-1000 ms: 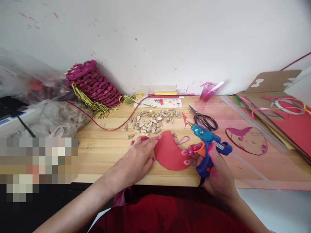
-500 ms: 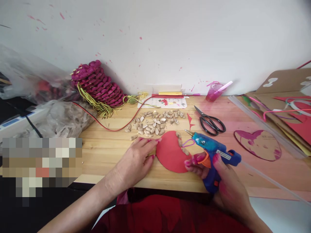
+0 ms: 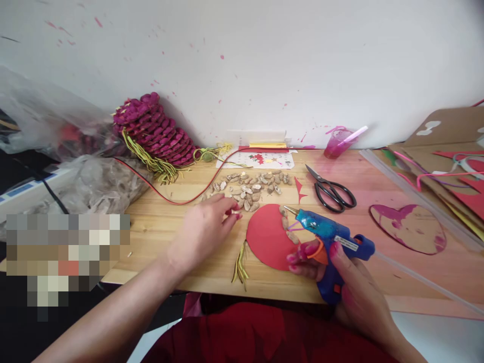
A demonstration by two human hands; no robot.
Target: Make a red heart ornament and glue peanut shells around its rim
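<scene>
My right hand (image 3: pixel 340 272) is wrapped round a blue hot glue gun (image 3: pixel 321 227) with an orange trigger. The metal nozzle points left, beside the top peanut on a red heart-shaped card (image 3: pixel 268 237). Several peanut shells (image 3: pixel 285 222) line the card's upper right edge, and fingertips of this hand touch its lower right. A yellow-green tassel (image 3: pixel 240 267) hangs from the card's left side. My left hand (image 3: pixel 207 224) is at the near edge of a pile of peanuts (image 3: pixel 249 189), thumb and fingers curled towards each other; what is between them is not clear.
Black-handled scissors (image 3: pixel 333 194), a red paper scrap (image 3: pixel 300 190) and a pink-stained cup (image 3: pixel 336 143) lie beyond. A magenta peanut craft (image 3: pixel 155 131) leans on the wall. The red-black cord (image 3: pixel 170 202) crosses left; a stained cardboard heart (image 3: pixel 408 229) lies right.
My left hand has left the card's left edge and moved up and left to the peanuts, uncovering the tassel. My right hand keeps the glue gun, its nozzle now slightly nearer the top peanut.
</scene>
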